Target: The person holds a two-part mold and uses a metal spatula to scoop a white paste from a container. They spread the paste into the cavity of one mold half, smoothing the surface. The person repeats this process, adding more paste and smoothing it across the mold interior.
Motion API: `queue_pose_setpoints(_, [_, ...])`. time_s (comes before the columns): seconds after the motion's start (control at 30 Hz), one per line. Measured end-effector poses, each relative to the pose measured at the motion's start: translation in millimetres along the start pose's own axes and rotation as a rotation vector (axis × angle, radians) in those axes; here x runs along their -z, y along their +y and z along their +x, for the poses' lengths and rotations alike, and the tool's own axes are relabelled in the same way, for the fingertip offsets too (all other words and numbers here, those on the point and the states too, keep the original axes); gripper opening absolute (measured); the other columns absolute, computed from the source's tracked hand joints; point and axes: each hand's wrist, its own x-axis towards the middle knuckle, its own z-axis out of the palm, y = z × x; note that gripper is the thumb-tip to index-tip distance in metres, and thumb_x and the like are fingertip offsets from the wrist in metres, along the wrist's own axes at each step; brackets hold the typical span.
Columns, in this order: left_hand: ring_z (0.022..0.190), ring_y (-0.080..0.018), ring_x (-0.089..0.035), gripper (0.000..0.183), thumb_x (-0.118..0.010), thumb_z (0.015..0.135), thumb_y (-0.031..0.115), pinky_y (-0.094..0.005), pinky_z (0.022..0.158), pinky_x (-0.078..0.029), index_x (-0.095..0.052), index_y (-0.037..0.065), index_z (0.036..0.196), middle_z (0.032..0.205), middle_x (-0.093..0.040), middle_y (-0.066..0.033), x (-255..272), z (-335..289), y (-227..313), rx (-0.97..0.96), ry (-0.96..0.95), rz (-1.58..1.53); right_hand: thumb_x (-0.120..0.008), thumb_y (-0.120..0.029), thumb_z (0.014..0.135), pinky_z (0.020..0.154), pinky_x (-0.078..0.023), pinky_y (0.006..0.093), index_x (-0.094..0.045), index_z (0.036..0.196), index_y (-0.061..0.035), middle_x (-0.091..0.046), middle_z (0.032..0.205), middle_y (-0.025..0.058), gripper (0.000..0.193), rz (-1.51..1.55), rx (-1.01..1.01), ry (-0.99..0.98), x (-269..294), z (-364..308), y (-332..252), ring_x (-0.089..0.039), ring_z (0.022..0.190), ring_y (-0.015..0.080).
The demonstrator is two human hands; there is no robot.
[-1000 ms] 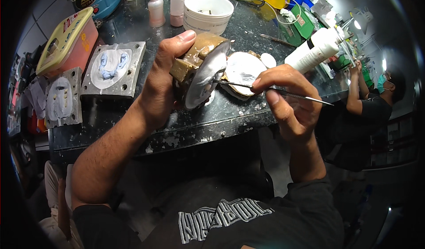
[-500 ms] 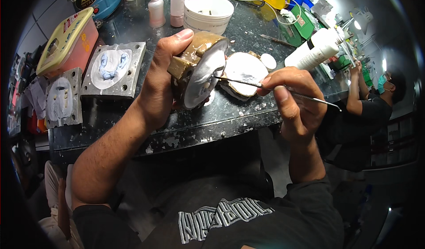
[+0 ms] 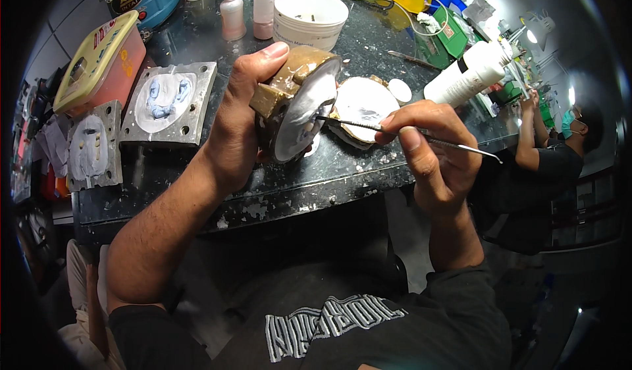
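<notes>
My left hand (image 3: 238,116) is wrapped round a brass-coloured dental flask half (image 3: 289,74), tilted on its side so its white plaster face (image 3: 301,123) turns toward the right. Between the thumb and fingers of my right hand (image 3: 434,149) is a thin metal dental carver (image 3: 454,144). Its dark tip reaches the plaster, near a hollow and some small pale tooth-like shapes. The handle end, with a small hook, points to the right. Behind the carver lies the other flask half (image 3: 367,101), plaster side up on the bench.
At left, two square metal flask plates (image 3: 191,121) with plaster stand by a yellow-lidded tub (image 3: 125,64). A white bucket (image 3: 311,18) and pink-tinted bottles (image 3: 232,14) are at the back. A white bottle (image 3: 467,74) leans at right. A masked person (image 3: 566,146) sits further right.
My right hand and the carver have shifted slightly to the left, the tip still at the plaster. My left hand and the flask half have hardly moved.
</notes>
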Motion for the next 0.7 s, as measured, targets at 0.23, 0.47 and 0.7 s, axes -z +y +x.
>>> queue_pose_setpoints(0.23, [0.071,-0.0094,-0.062,0.064,-0.039,0.092,0.062,-0.0214,0.057,-0.048,-0.061,0.005,0.111,0.085,-0.064,-0.0039,-0.9,-0.5,0.1,-0.004,-0.002,-0.012,-0.057,0.005,0.087,0.074,-0.053,0.0282,-0.065,0.096,0.0070,-0.068,0.090,0.0128,0.012,-0.020,0.013,0.000,1.5,-1.0,-0.5,-0.067,0.080,0.0175])
queue_pose_setpoints(0.47, [0.075,-0.0109,-0.063,0.067,-0.039,0.092,0.062,-0.0211,0.058,-0.049,-0.058,0.004,0.118,0.090,-0.065,-0.0065,5.2,3.2,-3.6,0.013,-0.012,-0.056,-0.057,0.004,0.085,0.073,-0.051,0.0291,-0.065,0.094,0.0073,-0.068,0.088,0.0141,0.012,0.025,0.039,0.024,6.2,-4.6,1.4,-0.064,0.078,0.0182])
queue_pose_setpoints(0.7, [0.094,-0.0219,-0.068,0.072,-0.034,0.093,0.063,-0.0357,0.061,-0.059,-0.052,0.002,0.128,0.105,-0.066,-0.0172,8.3,3.2,-10.5,0.027,-0.111,-0.294,-0.053,-0.008,0.095,0.079,-0.051,0.0282,-0.061,0.101,0.0042,-0.063,0.092,0.0085,0.016,-0.129,-0.127,0.427,43.3,-2.0,16.9,-0.063,0.084,0.0153])
